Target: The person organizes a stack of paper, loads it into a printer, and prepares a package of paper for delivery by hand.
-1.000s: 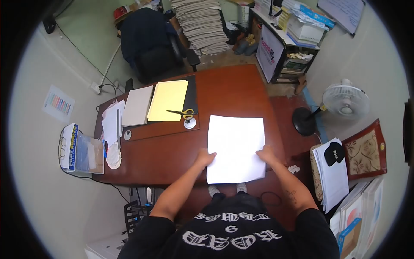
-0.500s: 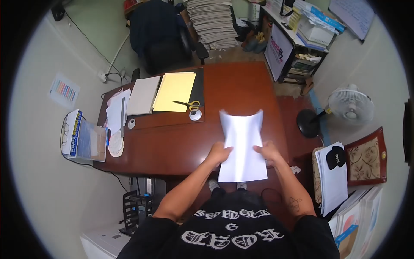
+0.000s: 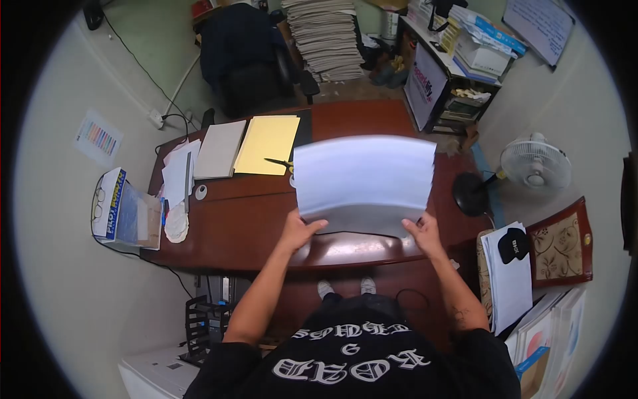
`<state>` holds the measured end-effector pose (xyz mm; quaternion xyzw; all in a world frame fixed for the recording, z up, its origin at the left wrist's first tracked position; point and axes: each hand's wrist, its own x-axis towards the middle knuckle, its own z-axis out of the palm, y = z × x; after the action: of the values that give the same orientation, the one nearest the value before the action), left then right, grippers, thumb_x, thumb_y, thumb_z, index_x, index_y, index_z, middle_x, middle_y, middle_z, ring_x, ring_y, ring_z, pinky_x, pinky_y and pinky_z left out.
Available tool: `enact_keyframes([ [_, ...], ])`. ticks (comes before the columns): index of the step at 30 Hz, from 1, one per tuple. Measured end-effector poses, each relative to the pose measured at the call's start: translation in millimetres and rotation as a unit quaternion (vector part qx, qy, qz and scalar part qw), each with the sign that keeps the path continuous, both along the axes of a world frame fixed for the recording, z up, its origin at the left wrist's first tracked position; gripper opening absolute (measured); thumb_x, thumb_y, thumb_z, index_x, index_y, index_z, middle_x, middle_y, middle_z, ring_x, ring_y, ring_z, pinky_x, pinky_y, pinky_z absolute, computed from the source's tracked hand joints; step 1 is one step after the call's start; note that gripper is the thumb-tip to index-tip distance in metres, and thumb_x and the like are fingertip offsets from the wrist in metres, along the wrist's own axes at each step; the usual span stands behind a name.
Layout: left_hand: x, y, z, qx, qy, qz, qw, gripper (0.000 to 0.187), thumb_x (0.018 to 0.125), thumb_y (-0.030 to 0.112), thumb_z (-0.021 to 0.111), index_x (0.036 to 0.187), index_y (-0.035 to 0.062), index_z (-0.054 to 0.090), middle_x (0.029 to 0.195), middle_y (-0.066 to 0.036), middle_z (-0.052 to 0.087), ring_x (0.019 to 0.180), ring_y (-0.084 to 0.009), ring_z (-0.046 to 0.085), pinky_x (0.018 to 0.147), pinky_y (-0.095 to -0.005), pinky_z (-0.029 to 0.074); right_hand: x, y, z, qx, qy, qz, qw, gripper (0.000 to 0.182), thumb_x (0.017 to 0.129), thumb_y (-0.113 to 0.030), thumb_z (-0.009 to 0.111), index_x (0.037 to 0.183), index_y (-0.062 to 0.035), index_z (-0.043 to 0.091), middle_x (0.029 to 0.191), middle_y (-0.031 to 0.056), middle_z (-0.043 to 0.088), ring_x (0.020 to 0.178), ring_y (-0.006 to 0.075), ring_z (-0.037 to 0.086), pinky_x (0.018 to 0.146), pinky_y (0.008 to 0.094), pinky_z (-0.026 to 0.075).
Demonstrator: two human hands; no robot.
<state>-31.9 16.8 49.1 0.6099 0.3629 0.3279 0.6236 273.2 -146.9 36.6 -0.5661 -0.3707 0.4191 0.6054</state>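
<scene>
White paper sheets (image 3: 365, 176) are stretched wide between my two hands over the front of the desk, bowed, with uneven layers along the right side. My left hand (image 3: 300, 231) grips the lower left corner, thumb on top. At the lower right corner, my right hand (image 3: 424, 234) pinches the same sheets. Beyond their left edge lie yellow paper (image 3: 269, 143) and yellow-handled scissors (image 3: 279, 161), whose handles are mostly hidden by the sheets.
The brown desk (image 3: 246, 229) carries a grey-white paper stack (image 3: 220, 149) and, at its left end, a clear-sided box (image 3: 133, 213). A fan (image 3: 535, 166) stands right of the desk. Behind it is an office chair (image 3: 252, 73). A black cap (image 3: 514, 246) rests on papers at right.
The sheets have turned from lengthwise to crosswise and risen away from my body. My hands have moved farther apart, now at the lower corners.
</scene>
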Motion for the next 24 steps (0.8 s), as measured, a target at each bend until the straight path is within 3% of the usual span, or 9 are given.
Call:
enact_keyframes([
  [1, 4.0, 1.0, -14.4, -0.016, 0.058, 0.0, 0.998, 0.043, 0.075, 0.001, 0.078, 0.114, -0.0036, 0.061, 0.108, -0.011, 0.068, 0.098, -0.0179, 0.063, 0.089, -0.0317, 0.05, -5.1, 0.3, -9.1, -0.007, -0.021, -0.017, 1.0, 0.028, 0.087, -0.004, 0.069, 0.112, 0.0052, 0.059, 0.104, 0.0088, 0.067, 0.096, 0.0138, 0.061, 0.086, 0.0286, 0.049],
  [3, 11.7, -6.7, -30.8, -0.015, 0.008, 0.01, 1.0, 0.047, 0.072, -0.001, 0.08, 0.114, -0.0033, 0.06, 0.109, -0.012, 0.068, 0.1, -0.0184, 0.063, 0.091, -0.0323, 0.05, -12.3, 3.1, -22.2, -0.02, -0.064, -0.053, 0.996, 0.032, 0.084, -0.002, 0.071, 0.113, 0.0045, 0.058, 0.105, 0.0095, 0.066, 0.098, 0.0148, 0.061, 0.088, 0.0291, 0.049],
  [7, 16.8, -7.2, -33.9, -0.028, 0.018, 0.037, 0.999, 0.05, 0.068, -0.005, 0.081, 0.114, -0.0015, 0.06, 0.109, -0.011, 0.067, 0.1, -0.0185, 0.063, 0.091, -0.0329, 0.05, -11.3, 12.8, -17.8, 0.06, 0.0, -0.1, 0.993, 0.039, 0.077, 0.001, 0.076, 0.112, 0.0035, 0.058, 0.105, 0.0104, 0.066, 0.098, 0.017, 0.062, 0.088, 0.0302, 0.049],
  [10, 23.0, 2.8, -52.5, 0.001, 0.042, 0.03, 0.999, 0.053, 0.064, -0.004, 0.083, 0.112, 0.0006, 0.062, 0.108, -0.009, 0.067, 0.1, -0.0186, 0.063, 0.089, -0.0333, 0.051, -21.5, 14.1, -1.0, -0.012, -0.09, -0.1, 0.991, 0.043, 0.072, 0.003, 0.079, 0.11, 0.0036, 0.06, 0.104, 0.0102, 0.067, 0.095, 0.0171, 0.063, 0.086, 0.0303, 0.05],
  [13, 26.7, -1.2, -49.9, -0.074, -0.053, 0.005, 0.996, 0.054, 0.063, -0.002, 0.086, 0.111, 0.0, 0.062, 0.108, -0.009, 0.067, 0.1, -0.0189, 0.063, 0.089, -0.0335, 0.052, -17.7, 18.8, -7.5, -0.007, -0.016, -0.058, 0.998, 0.042, 0.068, 0.004, 0.081, 0.106, 0.0039, 0.063, 0.101, 0.0104, 0.068, 0.091, 0.0173, 0.064, 0.084, 0.0305, 0.051],
  [15, 26.9, -5.1, -39.0, -0.111, -0.017, 0.019, 0.993, 0.057, 0.063, 0.0, 0.087, 0.114, -0.0016, 0.06, 0.109, -0.01, 0.066, 0.102, -0.0193, 0.062, 0.091, -0.0336, 0.051, -19.2, 19.0, -5.5, 0.006, 0.01, -0.085, 0.996, 0.038, 0.068, 0.004, 0.082, 0.102, 0.0044, 0.065, 0.097, 0.0096, 0.069, 0.087, 0.0169, 0.064, 0.083, 0.0311, 0.052],
  [20, 15.7, 5.6, -56.5, 0.034, 0.046, -0.011, 0.998, 0.067, 0.06, 0.002, 0.088, 0.119, -0.0027, 0.058, 0.11, -0.011, 0.067, 0.102, -0.0221, 0.063, 0.089, -0.0341, 0.052, -8.5, 22.1, -12.7, -0.006, -0.008, -0.052, 0.999, 0.038, 0.068, 0.004, 0.082, 0.102, 0.003, 0.065, 0.097, 0.0095, 0.07, 0.089, 0.0163, 0.065, 0.082, 0.0315, 0.053],
  [23, 9.6, 22.8, -77.5, 0.126, 0.137, -0.039, 0.982, 0.063, 0.06, 0.002, 0.088, 0.116, -0.0027, 0.06, 0.108, -0.012, 0.068, 0.1, -0.0236, 0.065, 0.088, -0.0349, 0.053, -4.9, 33.4, -12.0, -0.001, -0.052, -0.059, 0.997, 0.036, 0.068, 0.0, 0.082, 0.101, 0.0013, 0.066, 0.097, 0.0093, 0.07, 0.089, 0.0177, 0.065, 0.083, 0.0327, 0.053],
  [24, 11.4, 20.1, -65.9, 0.166, 0.116, 0.005, 0.979, 0.055, 0.06, 0.002, 0.088, 0.11, -0.0018, 0.063, 0.105, -0.012, 0.069, 0.097, -0.0246, 0.066, 0.087, -0.0357, 0.053, -5.8, 43.3, 6.3, -0.02, -0.065, -0.06, 0.996, 0.036, 0.068, -0.002, 0.083, 0.101, 0.0016, 0.066, 0.097, 0.0097, 0.07, 0.089, 0.0185, 0.065, 0.083, 0.0331, 0.052],
])
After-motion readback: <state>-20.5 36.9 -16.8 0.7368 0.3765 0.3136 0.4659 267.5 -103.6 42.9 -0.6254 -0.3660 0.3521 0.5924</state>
